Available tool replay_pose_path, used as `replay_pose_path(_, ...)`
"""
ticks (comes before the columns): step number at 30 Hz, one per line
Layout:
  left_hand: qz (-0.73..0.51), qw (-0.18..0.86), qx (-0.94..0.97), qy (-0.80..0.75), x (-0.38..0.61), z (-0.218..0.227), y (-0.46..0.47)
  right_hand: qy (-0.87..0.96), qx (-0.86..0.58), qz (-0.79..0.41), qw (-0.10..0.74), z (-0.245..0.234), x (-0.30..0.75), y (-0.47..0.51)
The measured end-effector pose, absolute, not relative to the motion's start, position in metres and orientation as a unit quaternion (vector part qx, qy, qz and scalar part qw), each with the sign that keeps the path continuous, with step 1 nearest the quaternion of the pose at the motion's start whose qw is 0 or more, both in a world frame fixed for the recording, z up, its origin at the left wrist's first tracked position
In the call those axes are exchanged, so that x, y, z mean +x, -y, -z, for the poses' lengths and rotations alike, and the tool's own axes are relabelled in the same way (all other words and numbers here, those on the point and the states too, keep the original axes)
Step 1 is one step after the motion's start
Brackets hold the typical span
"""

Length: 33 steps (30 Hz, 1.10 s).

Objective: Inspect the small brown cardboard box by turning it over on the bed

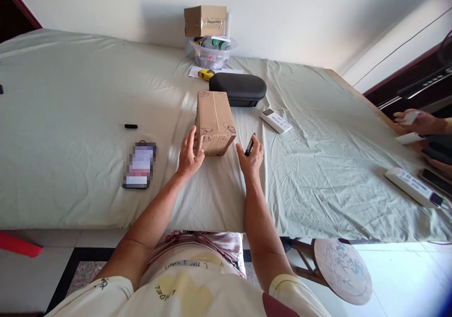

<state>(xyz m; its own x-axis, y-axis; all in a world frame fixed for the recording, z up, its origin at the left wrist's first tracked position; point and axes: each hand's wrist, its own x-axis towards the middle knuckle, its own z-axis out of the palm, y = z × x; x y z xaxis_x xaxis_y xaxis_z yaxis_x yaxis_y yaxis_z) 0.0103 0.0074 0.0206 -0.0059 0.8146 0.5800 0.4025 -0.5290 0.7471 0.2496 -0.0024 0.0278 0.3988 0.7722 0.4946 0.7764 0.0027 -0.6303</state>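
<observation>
Resting at the table's [70, 119] centre, the taped brown cardboard box [214, 122] looks light, stiff, best gripped by opposite sides: left hand [189, 156] open-fingered against its seven-o'clock corner, right hand [251, 159] pinching a black marker [250, 144].

Open sheet left of the taped box [214, 123], broken only by phone [139, 165] and small black cap [131, 126]. Behind the box, blocked by black case [238, 89]; right of it, remote [276, 121], then bare cloth.
</observation>
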Motion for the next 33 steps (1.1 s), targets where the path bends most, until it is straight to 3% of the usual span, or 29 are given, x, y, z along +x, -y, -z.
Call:
replay_pose_path(5, -0.594, 0.185, 0.646, -0.441, 0.0, -0.029, -0.008, 0.539, -0.79, -0.051, 0.288, -0.018, 0.248, -0.001)
replay_pose_path(10, -0.626, 0.163, 0.56, -0.518, -0.019, -0.039, -0.019, 0.56, -0.793, -0.044, 0.237, -0.02, 0.243, 0.0)
replay_pose_path(17, -0.591, 0.109, 0.506, -0.619, -0.052, -0.054, -0.006, 0.578, -0.774, -0.028, 0.258, -0.014, 0.244, 0.0)
replay_pose_path(25, -0.304, 0.023, 0.46, -0.834, -0.115, -0.069, 0.049, 0.557, -0.771, -0.031, 0.305, -0.011, 0.242, -0.005)
replay_pose_path(33, -0.13, 0.027, 0.499, -0.856, -0.128, -0.058, 0.067, 0.518, -0.778, -0.048, 0.351, -0.017, 0.24, -0.007)
